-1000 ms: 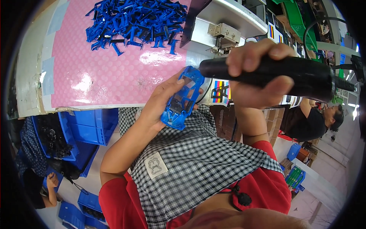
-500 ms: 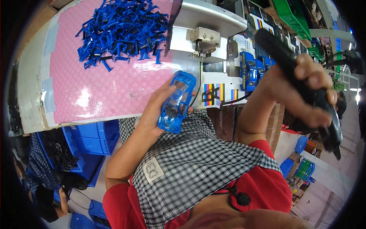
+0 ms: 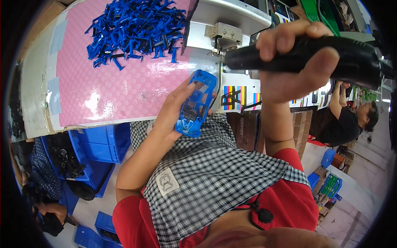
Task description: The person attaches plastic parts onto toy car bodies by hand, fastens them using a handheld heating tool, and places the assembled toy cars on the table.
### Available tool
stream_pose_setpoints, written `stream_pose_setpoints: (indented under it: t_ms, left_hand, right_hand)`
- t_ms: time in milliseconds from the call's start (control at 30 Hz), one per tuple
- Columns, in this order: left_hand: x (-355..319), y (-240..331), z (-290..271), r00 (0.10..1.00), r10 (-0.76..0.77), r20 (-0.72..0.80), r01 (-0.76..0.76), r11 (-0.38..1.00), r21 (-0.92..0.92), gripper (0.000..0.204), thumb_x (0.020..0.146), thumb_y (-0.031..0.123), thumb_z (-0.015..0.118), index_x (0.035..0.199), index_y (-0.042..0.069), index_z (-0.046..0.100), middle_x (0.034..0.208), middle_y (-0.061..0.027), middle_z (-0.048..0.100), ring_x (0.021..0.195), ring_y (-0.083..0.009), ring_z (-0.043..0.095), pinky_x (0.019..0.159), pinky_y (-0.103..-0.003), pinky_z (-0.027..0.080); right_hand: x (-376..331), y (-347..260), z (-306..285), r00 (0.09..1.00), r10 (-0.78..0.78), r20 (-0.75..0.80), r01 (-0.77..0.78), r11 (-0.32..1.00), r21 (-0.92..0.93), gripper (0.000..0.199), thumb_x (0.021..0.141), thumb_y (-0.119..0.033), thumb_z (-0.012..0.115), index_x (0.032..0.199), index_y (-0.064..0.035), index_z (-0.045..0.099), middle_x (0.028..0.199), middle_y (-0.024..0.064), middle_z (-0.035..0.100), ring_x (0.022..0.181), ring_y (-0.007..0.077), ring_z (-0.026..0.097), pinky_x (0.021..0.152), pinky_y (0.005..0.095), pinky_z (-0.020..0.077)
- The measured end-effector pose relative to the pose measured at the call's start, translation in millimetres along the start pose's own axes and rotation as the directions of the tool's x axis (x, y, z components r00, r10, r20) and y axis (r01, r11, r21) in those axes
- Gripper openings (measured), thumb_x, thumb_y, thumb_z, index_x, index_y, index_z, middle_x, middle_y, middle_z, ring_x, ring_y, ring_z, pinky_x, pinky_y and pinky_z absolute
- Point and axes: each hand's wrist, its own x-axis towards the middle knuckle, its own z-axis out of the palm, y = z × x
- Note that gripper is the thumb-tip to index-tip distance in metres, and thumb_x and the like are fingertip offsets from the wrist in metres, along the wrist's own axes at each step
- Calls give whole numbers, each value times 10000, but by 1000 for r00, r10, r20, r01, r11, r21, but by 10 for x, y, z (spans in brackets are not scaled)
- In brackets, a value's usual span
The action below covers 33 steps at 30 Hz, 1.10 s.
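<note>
My left hand (image 3: 167,109) is wrapped round a blue see-through toy car body (image 3: 197,97), tilted upright over the table's near edge. Dark parts show inside the car body. In the raised fist of my right hand (image 3: 285,78) is a black electric screwdriver (image 3: 351,60), lying nearly level. Its narrow end points left and hangs by a small metal block (image 3: 226,33) on a silver metal stand (image 3: 248,16). Whether the screwdriver touches the block, I cannot tell. A cord leaves its thick end at the right.
Small blue and black plastic pieces (image 3: 136,33) lie heaped on a pink dotted mat (image 3: 124,95). Blue crates (image 3: 97,142) stand below the table at left. A co-worker (image 3: 347,120) sits at the right. Coloured printed stripes (image 3: 237,97) mark the table edge.
My right hand has swung left and inward, turning the screwdriver from a steep slant to nearly level. The left hand and car body have barely moved. Blue cars at right are now hidden.
</note>
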Motion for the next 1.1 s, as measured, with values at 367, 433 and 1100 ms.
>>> stream_pose_setpoints:
  t_ms: [367, 433, 1100]
  left_hand:
    - [-37, 16, -6, 999, 26, 30, -25, 1000, -14, 474, 954, 237, 478, 1361, 22, 365, 1114, -137, 587, 948, -171, 617, 735, -317, 575]
    - [-28, -1, 2, 999, 32, 32, -31, 999, -28, 472, 953, 236, 478, 1359, 23, 367, 1107, -135, 590, 939, -167, 619, 731, -314, 576]
    - [95, -355, 207, 999, 29, -26, -24, 984, 176, 397, 934, 351, 511, 1161, 26, 516, 1031, -147, 623, 879, -210, 627, 597, -310, 537]
  right_hand:
    - [-338, 124, 124, 984, 100, 148, -93, 994, -54, 517, 833, -440, 660, 1041, -72, 363, 760, 99, 499, 591, 171, 523, 552, 298, 493]
    - [-354, 168, 101, 984, 96, 151, -91, 995, -36, 502, 840, -426, 656, 1040, -70, 363, 761, 99, 501, 590, 169, 525, 554, 296, 493]
    - [-167, 275, -191, 931, -139, 337, 112, 989, 97, 559, 589, -229, 852, 992, 24, 557, 790, 65, 615, 635, 162, 589, 560, 269, 463]
